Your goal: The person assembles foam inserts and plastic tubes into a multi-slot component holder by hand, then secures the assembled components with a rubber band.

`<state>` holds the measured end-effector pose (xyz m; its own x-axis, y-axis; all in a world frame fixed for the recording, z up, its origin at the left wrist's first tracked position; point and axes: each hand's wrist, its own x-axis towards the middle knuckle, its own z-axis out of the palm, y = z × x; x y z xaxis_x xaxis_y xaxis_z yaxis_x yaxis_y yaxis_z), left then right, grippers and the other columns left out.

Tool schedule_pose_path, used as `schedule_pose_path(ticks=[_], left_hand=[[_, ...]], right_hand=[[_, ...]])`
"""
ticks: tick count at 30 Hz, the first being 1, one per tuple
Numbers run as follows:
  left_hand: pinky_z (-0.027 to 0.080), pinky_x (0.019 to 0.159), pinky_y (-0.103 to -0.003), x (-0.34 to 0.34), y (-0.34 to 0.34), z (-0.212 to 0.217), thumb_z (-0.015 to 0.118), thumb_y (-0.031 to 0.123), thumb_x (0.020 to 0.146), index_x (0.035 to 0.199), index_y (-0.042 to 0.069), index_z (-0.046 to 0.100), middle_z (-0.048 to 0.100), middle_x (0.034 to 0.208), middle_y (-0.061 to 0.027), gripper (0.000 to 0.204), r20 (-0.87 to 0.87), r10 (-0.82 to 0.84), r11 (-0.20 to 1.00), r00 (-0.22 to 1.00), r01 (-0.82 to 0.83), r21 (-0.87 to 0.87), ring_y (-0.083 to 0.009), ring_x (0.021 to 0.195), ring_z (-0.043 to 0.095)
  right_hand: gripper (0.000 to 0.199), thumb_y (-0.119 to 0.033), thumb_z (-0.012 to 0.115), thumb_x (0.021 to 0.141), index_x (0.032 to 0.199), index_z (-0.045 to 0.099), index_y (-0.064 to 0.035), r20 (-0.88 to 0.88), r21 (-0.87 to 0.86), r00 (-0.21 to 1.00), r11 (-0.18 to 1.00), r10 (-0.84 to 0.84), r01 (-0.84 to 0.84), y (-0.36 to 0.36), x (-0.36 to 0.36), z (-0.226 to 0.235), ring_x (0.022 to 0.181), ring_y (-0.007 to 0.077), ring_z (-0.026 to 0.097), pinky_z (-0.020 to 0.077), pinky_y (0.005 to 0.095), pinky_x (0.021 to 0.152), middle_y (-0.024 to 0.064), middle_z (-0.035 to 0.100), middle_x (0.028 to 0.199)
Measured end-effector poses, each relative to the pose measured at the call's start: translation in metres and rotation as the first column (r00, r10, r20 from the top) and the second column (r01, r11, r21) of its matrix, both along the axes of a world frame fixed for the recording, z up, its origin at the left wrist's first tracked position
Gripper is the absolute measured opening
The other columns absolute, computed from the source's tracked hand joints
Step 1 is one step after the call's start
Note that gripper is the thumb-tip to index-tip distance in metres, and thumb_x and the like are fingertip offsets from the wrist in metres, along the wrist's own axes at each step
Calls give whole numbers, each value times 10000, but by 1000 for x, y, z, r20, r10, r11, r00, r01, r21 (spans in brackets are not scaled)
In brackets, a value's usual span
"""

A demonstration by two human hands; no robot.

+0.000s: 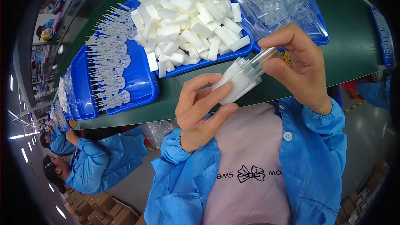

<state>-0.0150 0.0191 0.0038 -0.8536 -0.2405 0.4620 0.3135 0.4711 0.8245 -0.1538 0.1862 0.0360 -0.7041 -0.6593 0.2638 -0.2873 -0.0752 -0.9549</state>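
Nearest me: the worker's left hand (204, 112), thumb and fingers clamped round a small clear-and-white bundle (238, 84). It's held up in front of the chest, just over the worktop's near edge. Right hand (298, 66): thumb and forefinger pinched on a clear tube (266, 58), which meets the bundle's upper end; whether going in or coming out, I can't tell.

Progress, my reading: white already sits within clear plastic in the grip, so this handful looks partly put together. Plenty left, by the heaps.

Beyond the hands, on the green worktop (350, 54): white blocks (187, 21) heaped past the rim of their blue tray (216, 61), some leaning over the edge. Right of it, clear pieces (279, 4) in another; left, spiky white parts (109, 54) in rows.

Room: bare green to the right; only a narrow strip before the block tray, so elbows have more freedom off the edge.

Farther left, a co-worker (100, 158) in blue; cartons (96, 206) behind.
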Motion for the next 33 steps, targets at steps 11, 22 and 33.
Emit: schedule_pose_path(ticks=[11, 22, 33], left_hand=[[534, 782, -316, 1, -1, -7, 801, 28, 618, 1101, 1, 626, 539, 1143, -166, 515, 58, 27, 998, 998, -30, 48, -218, 950, 593], [399, 938, -290, -34, 4, -15, 588, 235, 906, 1406, 40, 312, 494, 1289, -80, 604, 270, -676, 362, 686, -10, 932, -143, 1149, 487], [450, 908, -302, -35, 10, -11, 619, 174, 887, 1341, 47, 396, 553, 1198, -48, 522, 255, -683, 234, 684, -126, 964, -136, 1080, 543]], right_hand=[[283, -184, 683, 811, 1008, 613, 7, -235, 23, 972, 999, 29, -25, -1, -1, -5, 810, 150, 531, 414, 267, 746, 75, 580, 881], [277, -145, 627, 813, 1057, 621, -15, -417, 200, 909, 973, -19, 113, 0, -4, -15, 870, 213, 529, 420, 328, 779, 85, 594, 916], [1006, -362, 804, 528, 1355, 358, -4, -586, 387, 799, 913, 136, 128, 14, 22, 0, 1234, 361, 408, 323, 450, 1018, 154, 422, 1362]])
